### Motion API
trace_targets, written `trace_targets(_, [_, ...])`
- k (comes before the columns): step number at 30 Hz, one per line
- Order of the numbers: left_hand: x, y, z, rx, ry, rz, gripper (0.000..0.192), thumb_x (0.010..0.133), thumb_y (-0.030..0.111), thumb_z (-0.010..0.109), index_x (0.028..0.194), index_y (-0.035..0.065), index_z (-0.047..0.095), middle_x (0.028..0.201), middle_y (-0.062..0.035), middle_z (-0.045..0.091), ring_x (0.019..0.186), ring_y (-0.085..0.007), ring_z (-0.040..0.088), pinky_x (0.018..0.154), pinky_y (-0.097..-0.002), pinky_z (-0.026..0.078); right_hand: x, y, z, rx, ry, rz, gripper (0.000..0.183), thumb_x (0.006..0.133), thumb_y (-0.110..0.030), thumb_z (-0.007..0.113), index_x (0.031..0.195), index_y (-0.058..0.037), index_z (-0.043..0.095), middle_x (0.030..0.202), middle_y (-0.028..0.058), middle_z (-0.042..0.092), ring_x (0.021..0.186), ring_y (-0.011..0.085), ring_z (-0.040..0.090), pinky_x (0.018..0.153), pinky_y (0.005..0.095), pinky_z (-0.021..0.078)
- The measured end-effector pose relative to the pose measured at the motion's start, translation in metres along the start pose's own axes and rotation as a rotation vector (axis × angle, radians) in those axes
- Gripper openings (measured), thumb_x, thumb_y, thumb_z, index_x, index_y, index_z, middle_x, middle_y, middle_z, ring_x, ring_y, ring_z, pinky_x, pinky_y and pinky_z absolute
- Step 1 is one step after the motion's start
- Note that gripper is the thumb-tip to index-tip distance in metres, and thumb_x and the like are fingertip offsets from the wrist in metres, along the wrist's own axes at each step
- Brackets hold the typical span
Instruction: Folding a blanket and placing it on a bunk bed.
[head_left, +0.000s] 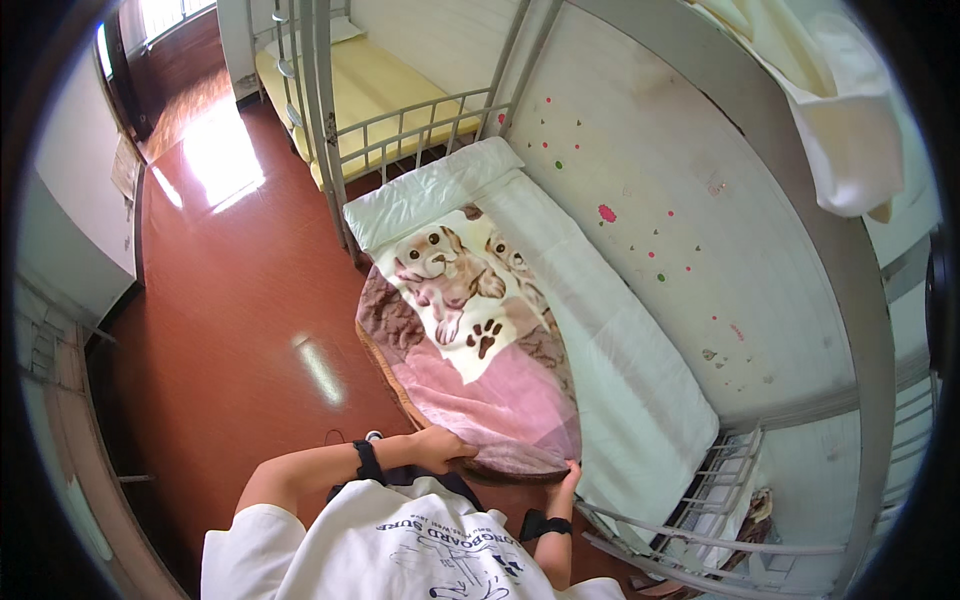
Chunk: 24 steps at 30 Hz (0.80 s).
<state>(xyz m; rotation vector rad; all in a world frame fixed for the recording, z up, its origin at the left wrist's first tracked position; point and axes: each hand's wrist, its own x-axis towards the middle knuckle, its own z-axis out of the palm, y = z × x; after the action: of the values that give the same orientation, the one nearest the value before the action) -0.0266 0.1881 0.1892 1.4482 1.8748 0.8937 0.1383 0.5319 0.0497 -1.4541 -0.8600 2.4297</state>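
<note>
A plush blanket (499, 379) printed with puppies and a paw mark lies lengthwise over the lower bunk, its pink end lifted towards me. My left hand (442, 448) grips one corner of that end, fingers curled over the edge. At the other corner, my right hand (571, 474) pinches the blanket's border. Between my hands the dark edge sags slightly. Under the blanket lies a pale mattress (637, 375), bare along the wall side. A white pillow or folded bedding (435, 187) sits across the far end. The blanket's brown side hangs over the bed's edge.
Metal bed posts (324, 120) and a guard rail (420, 124) stand at the far end, before another bed with a yellow mattress (405, 71). White cloth (847, 135) hangs from above right. A bed rail (712, 536) runs near my right side. Reddish flooring (240, 315) extends left.
</note>
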Motion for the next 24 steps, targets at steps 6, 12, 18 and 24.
trace_targets(6, [-0.004, -0.009, -0.034, -0.008, 0.056, -0.017, 0.052, 0.061, 0.01, 0.061, 0.112, 0.0073, 0.05, 0.082, -0.0154, 0.06, 0.078, -0.0365, 0.058, 0.065, -0.0452, 0.045, 0.022, -0.011, 0.048, 0.071, -0.093, 0.173, 0.047, 0.075, -0.028, 0.046, 0.114, -0.0007, 0.051, 0.115, 0.0138, 0.054, 0.104, 0.0347, 0.05, 0.092, 0.0462, 0.0396])
trace_targets(12, [-0.029, -0.012, -0.056, -0.081, 0.229, -0.043, 0.044, 0.064, 0.01, 0.06, 0.106, 0.0065, 0.049, 0.087, -0.0131, 0.057, 0.079, -0.0337, 0.058, 0.064, -0.0425, 0.046, 0.037, -0.001, 0.117, -0.171, -0.296, -0.046, 0.05, 0.083, -0.035, 0.04, 0.119, -0.0018, 0.05, 0.122, 0.0127, 0.052, 0.11, 0.0339, 0.048, 0.095, 0.046, 0.0376])
trace_targets(18, [-0.066, -0.046, -0.064, -0.126, 0.433, -0.109, 0.037, 0.066, 0.011, 0.06, 0.101, 0.0061, 0.048, 0.086, -0.0137, 0.057, 0.078, -0.0343, 0.057, 0.063, -0.0431, 0.046, 0.078, -0.02, 0.15, -0.162, -0.288, -0.019, 0.038, 0.084, -0.026, 0.049, 0.114, -0.003, 0.053, 0.105, 0.0105, 0.058, 0.095, 0.0274, 0.056, 0.082, 0.0368, 0.0475])
trace_targets(24, [-0.107, -0.072, -0.082, -0.224, 0.596, -0.308, 0.032, 0.073, 0.016, 0.062, 0.1, 0.0093, 0.047, 0.075, -0.0149, 0.057, 0.071, -0.0363, 0.057, 0.059, -0.0441, 0.044, 0.082, -0.042, 0.289, -0.569, -0.154, -0.141, 0.037, 0.078, -0.029, 0.05, 0.104, -0.0037, 0.057, 0.105, 0.0103, 0.056, 0.097, 0.0275, 0.054, 0.083, 0.0409, 0.0461])
